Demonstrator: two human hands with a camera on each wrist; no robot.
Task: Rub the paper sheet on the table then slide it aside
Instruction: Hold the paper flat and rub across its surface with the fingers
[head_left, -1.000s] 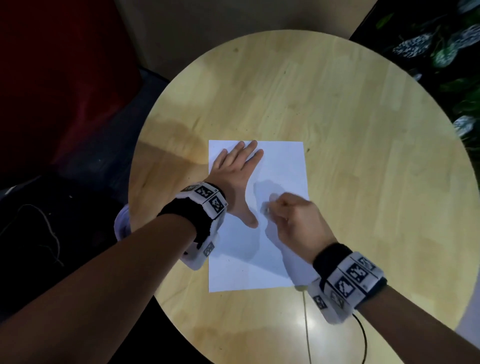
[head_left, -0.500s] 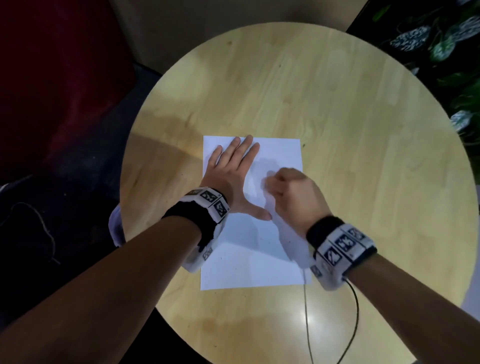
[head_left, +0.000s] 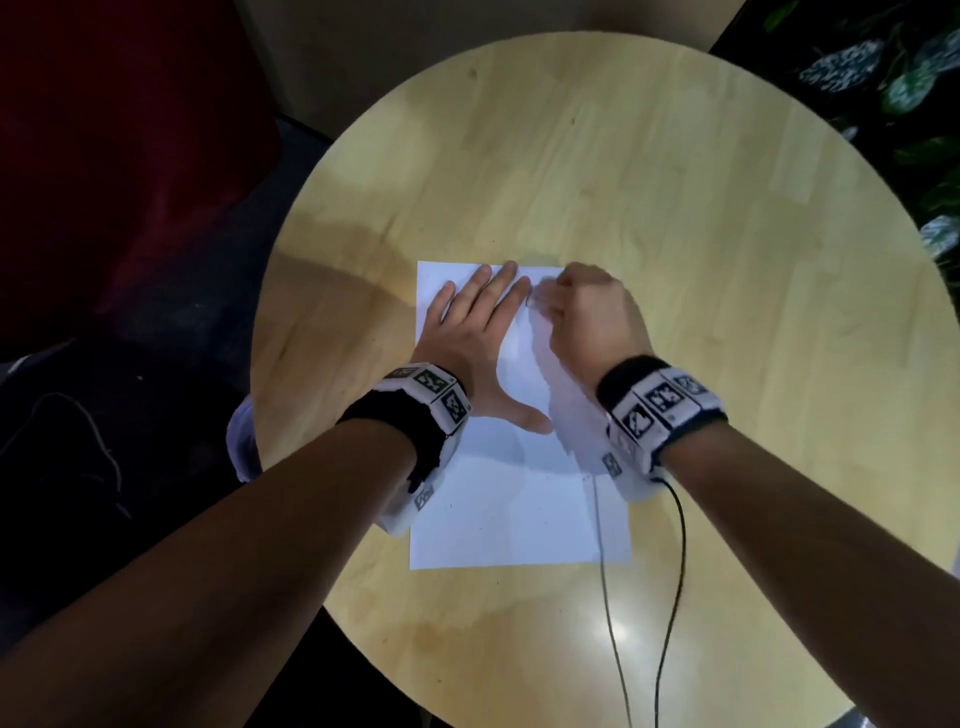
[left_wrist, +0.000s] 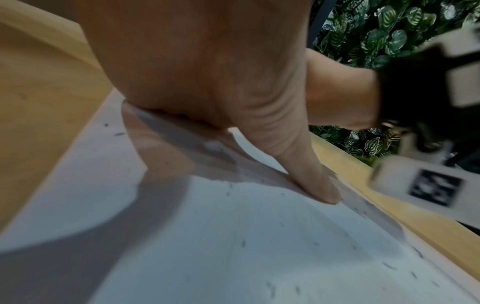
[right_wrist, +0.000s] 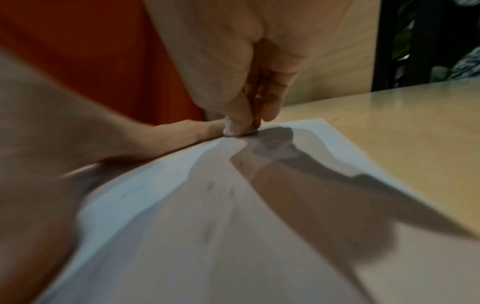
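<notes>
A white paper sheet (head_left: 509, 519) lies flat on the round wooden table (head_left: 675, 208). My left hand (head_left: 478, 322) rests palm down on the sheet's far left part, fingers straight and thumb spread; the left wrist view shows the thumb (left_wrist: 306, 176) pressing the paper (left_wrist: 233, 236). My right hand (head_left: 587, 317) is curled near the sheet's far edge, beside the left fingertips. In the right wrist view its thumb and fingers (right_wrist: 246, 115) pinch a small white piece, seemingly an eraser (right_wrist: 233, 131), against the paper (right_wrist: 207, 226). Small dark specks dot the sheet.
A thin black cable (head_left: 675, 571) runs from my right wrist across the near table edge. Leafy plants (head_left: 909, 78) stand beyond the table at the right. A dark red surface (head_left: 104, 156) and dark floor lie to the left.
My right hand has moved away from me along the sheet, from its middle to its far edge, still pinching the white piece. The left hand stays flat on the paper.
</notes>
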